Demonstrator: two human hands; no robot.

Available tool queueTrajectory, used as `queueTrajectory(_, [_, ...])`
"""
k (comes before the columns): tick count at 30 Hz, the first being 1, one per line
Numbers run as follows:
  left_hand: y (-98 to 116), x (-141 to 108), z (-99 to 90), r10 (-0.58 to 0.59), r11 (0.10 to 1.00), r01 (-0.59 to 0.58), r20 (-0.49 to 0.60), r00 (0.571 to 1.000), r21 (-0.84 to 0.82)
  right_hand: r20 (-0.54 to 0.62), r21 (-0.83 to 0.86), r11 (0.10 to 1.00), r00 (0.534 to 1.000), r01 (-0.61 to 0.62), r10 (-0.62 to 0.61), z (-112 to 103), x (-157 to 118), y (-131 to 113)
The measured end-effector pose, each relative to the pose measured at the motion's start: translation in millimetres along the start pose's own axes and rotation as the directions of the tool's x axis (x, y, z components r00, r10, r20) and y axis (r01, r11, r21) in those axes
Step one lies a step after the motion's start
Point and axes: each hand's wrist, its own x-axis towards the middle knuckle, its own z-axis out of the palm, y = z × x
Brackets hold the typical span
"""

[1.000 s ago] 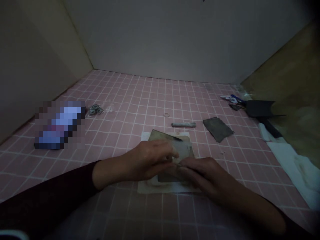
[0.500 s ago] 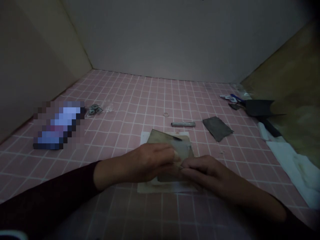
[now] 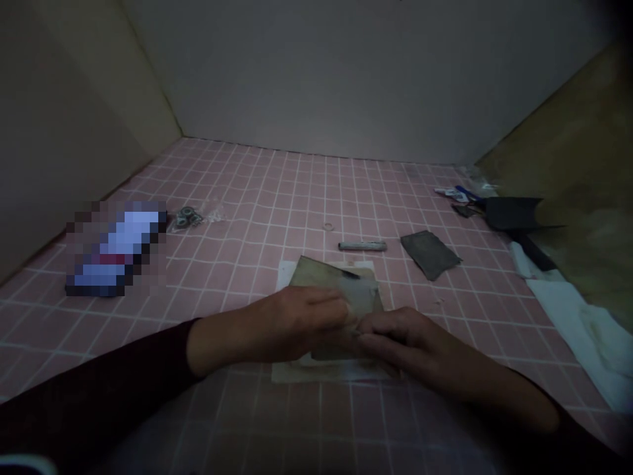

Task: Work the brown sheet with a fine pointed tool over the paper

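Note:
A flat greyish plate (image 3: 326, 272) with a dark mark near its upper edge lies at an angle over pale paper sheets (image 3: 297, 373), near the middle of the tiled surface. My left hand (image 3: 306, 320) is over the plate from the left, its fingers closed together. From the right comes my right hand (image 3: 405, 340), thumb and forefinger pinched close to the left fingertips. Whatever lies between the fingertips of either hand is too small and dark to name. The two hands nearly touch above the plate.
Beyond the plate are a small ring (image 3: 328, 226), a short tube (image 3: 362, 245) and a dark sandpaper-like piece (image 3: 431, 254). A blurred phone (image 3: 119, 251) and bagged metal parts (image 3: 188, 217) lie left. A black scoop-like object (image 3: 512, 213) and white paper (image 3: 578, 330) lie right.
The fingers of my left hand have shifted slightly down over the plate. My right hand has hardly moved, and the plate looks the same.

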Motion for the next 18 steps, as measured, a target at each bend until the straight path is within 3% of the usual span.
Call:
queueTrajectory(2, [0.8,1.0,-1.7,-0.046,0.997,0.043,-0.048,0.998,-0.069,-0.111,-0.090,0.994,0.992,0.054,-0.064,1.6,-0.7,1.0])
queueTrajectory(4, [2.2,2.5,-4.3,-0.120,0.980,0.103,-0.090,0.989,-0.172,-0.256,-0.280,0.953,0.948,0.116,-0.191,7.5,-1.0,5.6])
queueTrajectory(7, [2.7,3.0,-5.2,-0.178,0.961,0.150,-0.104,0.979,-0.233,-0.310,-0.424,0.894,0.904,0.145,-0.293,14.6,-0.9,11.7])
queueTrajectory(9, [1.4,1.4,-2.8,-0.135,0.981,0.119,-0.096,0.986,-0.156,-0.266,-0.328,0.938,0.943,0.107,-0.201,12.9,-1.0,10.3])
queueTrajectory(11, [-0.1,-0.5,-0.1,-0.041,0.998,0.038,-0.065,0.997,-0.055,-0.128,-0.096,0.995,0.991,0.024,-0.036,6.7,-0.9,4.7])
queueTrajectory(13, [-0.4,-1.2,0.5,0.015,1.000,-0.015,-0.034,0.999,-0.001,0.029,0.108,0.993,0.999,-0.042,0.039,0.6,-0.6,-1.2])
queueTrajectory(14, [0.1,-0.8,-0.4,0.016,1.000,-0.016,-0.037,0.999,-0.005,0.042,0.140,0.989,0.998,-0.045,0.040,-0.9,-0.4,-3.1])
queueTrajectory(16, [1.9,1.1,-4.1,-0.049,0.997,0.044,-0.066,0.997,-0.068,-0.089,0.042,0.999,0.996,0.020,-0.016,0.2,-0.2,-3.6])
queueTrajectory(18, [3.4,3.2,-7.8,-0.138,0.977,0.122,-0.085,0.987,-0.174,-0.259,-0.169,0.981,0.956,0.093,-0.135,5.4,0.0,-0.5])
